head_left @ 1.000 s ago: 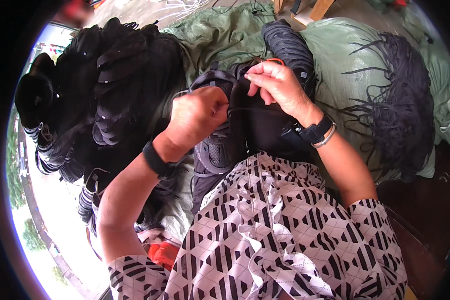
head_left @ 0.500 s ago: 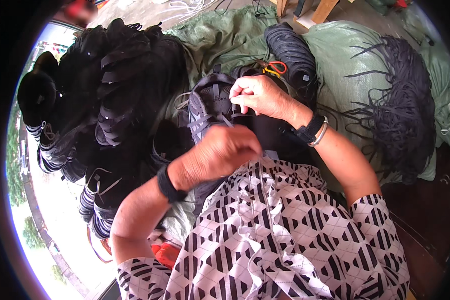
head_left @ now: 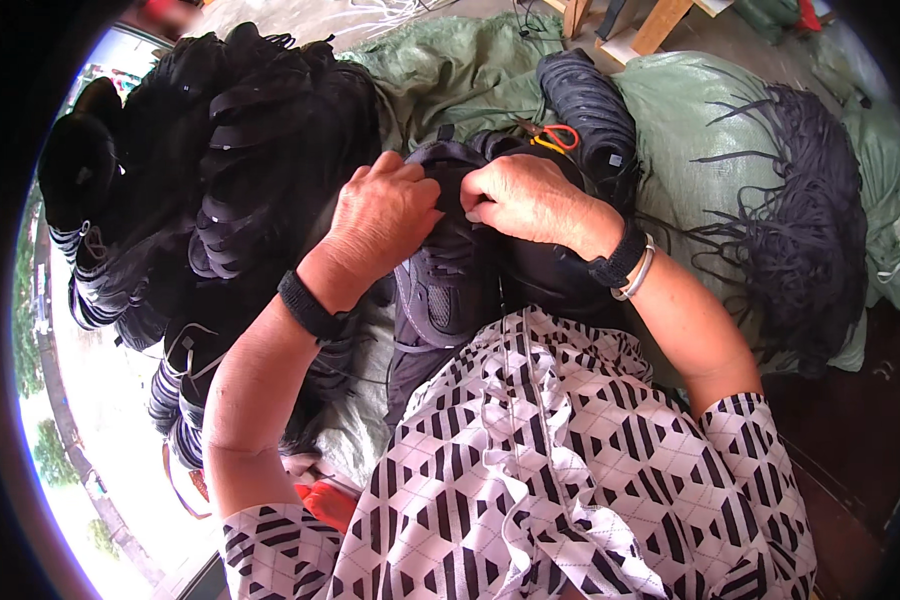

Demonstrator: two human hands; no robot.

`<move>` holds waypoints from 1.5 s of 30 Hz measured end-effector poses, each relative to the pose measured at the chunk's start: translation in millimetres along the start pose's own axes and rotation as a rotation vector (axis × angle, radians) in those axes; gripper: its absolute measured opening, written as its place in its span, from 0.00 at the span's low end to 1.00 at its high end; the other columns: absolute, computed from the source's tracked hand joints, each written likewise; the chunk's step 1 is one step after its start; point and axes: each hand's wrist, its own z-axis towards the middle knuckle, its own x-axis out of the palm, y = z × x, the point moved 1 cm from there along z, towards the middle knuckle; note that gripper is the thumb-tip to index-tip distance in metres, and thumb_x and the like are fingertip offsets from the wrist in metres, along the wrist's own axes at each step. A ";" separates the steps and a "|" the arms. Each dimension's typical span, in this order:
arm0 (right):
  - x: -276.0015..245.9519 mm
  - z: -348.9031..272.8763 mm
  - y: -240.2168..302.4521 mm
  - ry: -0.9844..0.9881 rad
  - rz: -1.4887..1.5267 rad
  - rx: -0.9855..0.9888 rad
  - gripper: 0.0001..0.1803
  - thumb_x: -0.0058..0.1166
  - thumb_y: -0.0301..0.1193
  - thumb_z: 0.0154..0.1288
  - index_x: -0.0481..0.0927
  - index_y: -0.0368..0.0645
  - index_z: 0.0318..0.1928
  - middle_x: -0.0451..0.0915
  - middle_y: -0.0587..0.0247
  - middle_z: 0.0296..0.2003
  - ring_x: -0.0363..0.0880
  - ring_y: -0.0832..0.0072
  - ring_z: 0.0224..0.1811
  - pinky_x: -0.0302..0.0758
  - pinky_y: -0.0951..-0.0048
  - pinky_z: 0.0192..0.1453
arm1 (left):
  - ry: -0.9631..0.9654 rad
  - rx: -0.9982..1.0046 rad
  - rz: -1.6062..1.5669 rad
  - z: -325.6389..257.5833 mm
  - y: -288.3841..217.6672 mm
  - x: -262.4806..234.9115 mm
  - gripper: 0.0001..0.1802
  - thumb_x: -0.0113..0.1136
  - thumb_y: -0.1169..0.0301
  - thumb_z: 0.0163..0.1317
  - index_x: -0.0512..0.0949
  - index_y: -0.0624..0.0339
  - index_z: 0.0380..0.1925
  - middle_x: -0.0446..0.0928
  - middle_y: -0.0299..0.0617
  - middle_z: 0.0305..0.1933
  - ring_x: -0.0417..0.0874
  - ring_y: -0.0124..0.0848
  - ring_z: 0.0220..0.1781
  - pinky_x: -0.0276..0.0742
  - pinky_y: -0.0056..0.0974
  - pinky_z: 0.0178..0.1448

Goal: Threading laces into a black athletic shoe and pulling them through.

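A dark grey and black sneaker upper (head_left: 445, 295) lies over my lap, its laced front toward me. Over its left side, near the opening, my left hand (head_left: 385, 220) is closed, thumb and fingers pinched together. My right hand (head_left: 525, 200) faces it across the opening, with its fingertips pinched too. A small gap separates the two hands. Whatever is between the fingers, possibly a thin dark lace, is hidden or too small to make out.
Black shoe uppers (head_left: 240, 140) are heaped at the left. Beyond my right hand are scissors (head_left: 555, 138) with red and yellow handles and a row of nested dark uppers (head_left: 590, 105). Dark laces (head_left: 810, 220) lie bundled on a green woven sack (head_left: 660, 120) at the right.
My left hand has moved up and left, from near my body to beside the upper's opening. My right hand stays almost in place, its fingers now curled closer. The upper's front now shows nearer me.
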 end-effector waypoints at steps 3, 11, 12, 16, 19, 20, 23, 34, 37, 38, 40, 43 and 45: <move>1.1 3.0 2.1 0.019 -0.046 0.020 0.06 0.54 0.30 0.54 0.83 0.48 0.32 0.82 0.59 0.28 0.82 0.59 0.36 0.76 0.61 0.40 | 0.098 -0.098 -0.017 -2.9 -0.9 -2.4 0.08 0.67 0.66 0.47 0.78 0.53 0.23 0.75 0.32 0.34 0.74 0.36 0.48 0.77 0.43 0.46; 26.2 -6.7 9.3 -0.155 0.109 0.137 0.07 0.56 0.32 0.54 0.83 0.45 0.32 0.81 0.53 0.28 0.81 0.56 0.35 0.76 0.59 0.39 | 0.152 -0.204 -0.212 -5.6 2.5 4.3 0.06 0.67 0.67 0.48 0.79 0.54 0.24 0.75 0.33 0.36 0.72 0.38 0.52 0.77 0.45 0.46; 25.5 -5.5 8.7 -0.153 0.108 0.136 0.07 0.56 0.32 0.54 0.83 0.45 0.32 0.81 0.53 0.28 0.81 0.56 0.35 0.76 0.59 0.39 | 0.132 -0.207 -0.240 -7.4 2.7 6.8 0.06 0.67 0.68 0.47 0.79 0.54 0.24 0.75 0.34 0.36 0.72 0.39 0.52 0.77 0.45 0.47; 7.8 1.9 7.3 0.042 -0.068 0.066 0.07 0.55 0.33 0.55 0.83 0.46 0.31 0.82 0.54 0.28 0.81 0.55 0.36 0.76 0.57 0.40 | 0.047 -0.189 -0.294 -9.1 1.7 11.5 0.06 0.66 0.68 0.46 0.80 0.54 0.24 0.76 0.36 0.37 0.72 0.41 0.51 0.78 0.43 0.47; 18.3 9.9 15.2 -0.092 -0.047 0.043 0.06 0.56 0.32 0.55 0.82 0.45 0.31 0.82 0.53 0.29 0.81 0.55 0.36 0.76 0.57 0.40 | 0.031 -0.229 -0.293 -11.9 3.2 12.0 0.05 0.66 0.69 0.45 0.80 0.54 0.23 0.76 0.37 0.37 0.72 0.41 0.51 0.78 0.43 0.47; 26.2 7.2 10.9 -0.163 0.033 0.038 0.06 0.56 0.32 0.55 0.81 0.44 0.31 0.81 0.53 0.28 0.81 0.54 0.36 0.76 0.58 0.40 | 0.020 -0.230 -0.295 -10.1 0.6 10.6 0.05 0.66 0.69 0.45 0.80 0.54 0.23 0.76 0.37 0.37 0.72 0.41 0.51 0.78 0.43 0.47; 28.2 -1.0 12.6 -0.157 0.062 0.048 0.05 0.55 0.29 0.56 0.79 0.43 0.31 0.81 0.52 0.27 0.81 0.54 0.35 0.76 0.57 0.39 | 0.057 -0.301 -0.294 -11.5 -3.1 10.5 0.08 0.67 0.72 0.44 0.79 0.55 0.26 0.76 0.39 0.41 0.72 0.43 0.53 0.75 0.42 0.52; 42.0 -8.9 19.0 -0.242 -0.051 0.064 0.05 0.54 0.27 0.57 0.75 0.42 0.34 0.79 0.51 0.24 0.80 0.52 0.31 0.75 0.55 0.33 | 0.085 -0.301 -0.267 -8.3 -3.6 9.9 0.07 0.67 0.72 0.43 0.80 0.55 0.25 0.77 0.37 0.38 0.73 0.42 0.54 0.76 0.42 0.51; 40.6 -9.6 17.1 -0.262 0.030 0.103 0.06 0.56 0.29 0.56 0.75 0.42 0.33 0.79 0.52 0.23 0.80 0.52 0.30 0.75 0.55 0.33 | 0.067 -0.268 -0.270 -10.3 -2.9 10.5 0.07 0.67 0.72 0.43 0.80 0.55 0.24 0.77 0.36 0.36 0.73 0.41 0.54 0.77 0.41 0.51; 39.8 -10.1 15.8 -0.303 0.120 0.122 0.06 0.56 0.29 0.56 0.75 0.42 0.32 0.79 0.53 0.22 0.80 0.51 0.30 0.75 0.54 0.34 | 0.064 -0.277 -0.277 -10.9 -2.9 10.7 0.07 0.67 0.72 0.43 0.80 0.55 0.24 0.77 0.36 0.36 0.73 0.41 0.54 0.77 0.41 0.51; 38.8 -11.2 15.1 -0.307 0.117 0.140 0.06 0.57 0.30 0.56 0.75 0.42 0.31 0.79 0.52 0.23 0.81 0.51 0.30 0.75 0.54 0.34 | 0.034 -0.266 -0.298 -10.9 -3.9 10.5 0.07 0.68 0.72 0.42 0.80 0.55 0.25 0.77 0.36 0.35 0.73 0.41 0.53 0.77 0.41 0.50; 39.7 -9.5 21.0 -0.307 0.097 0.189 0.07 0.58 0.31 0.56 0.76 0.42 0.31 0.80 0.52 0.23 0.81 0.51 0.31 0.75 0.54 0.34 | -0.006 -0.257 -0.302 -14.7 -2.8 13.4 0.07 0.67 0.72 0.43 0.80 0.54 0.25 0.77 0.35 0.35 0.73 0.40 0.53 0.78 0.41 0.49; 43.9 -7.5 23.8 -0.298 0.074 0.219 0.07 0.58 0.32 0.56 0.76 0.42 0.31 0.80 0.51 0.24 0.81 0.51 0.32 0.75 0.54 0.34 | 0.012 -0.271 -0.291 -13.3 -4.6 12.2 0.06 0.66 0.72 0.43 0.80 0.54 0.25 0.77 0.35 0.35 0.73 0.40 0.53 0.78 0.42 0.48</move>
